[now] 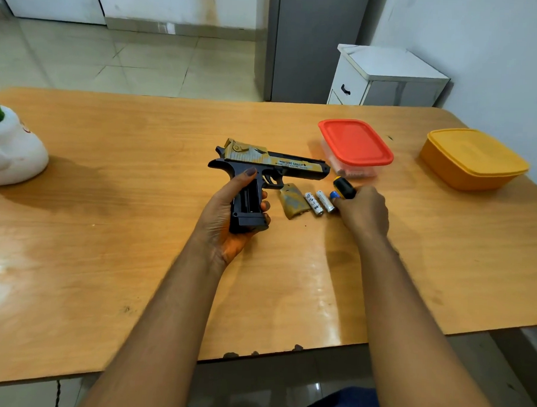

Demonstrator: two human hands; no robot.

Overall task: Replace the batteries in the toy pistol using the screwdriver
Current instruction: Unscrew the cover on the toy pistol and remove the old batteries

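The toy pistol (262, 169) sits at the centre of the frame, held just above the wooden desk (137, 228) with its barrel pointing toward the right. The left hand (229, 220) is wrapped around the black grip, thumb on its near face, and the grip's side is open, showing a dark slot. Just right of the grip, the tan grip cover (293, 201) lies flat on the desk, and beside it two white batteries (319, 202) lie side by side. The right hand (364, 210) is curled over the yellow-and-black screwdriver (343, 186) next to a blue-ended battery (333, 195); whether the fingers actually grip either one cannot be told. Behind the barrel, in the upper right, a clear box with a red lid (356, 145) stands close, and a yellow lidded box (472, 158) stands farther right. A white plant pot (14, 152) sits at the left edge.
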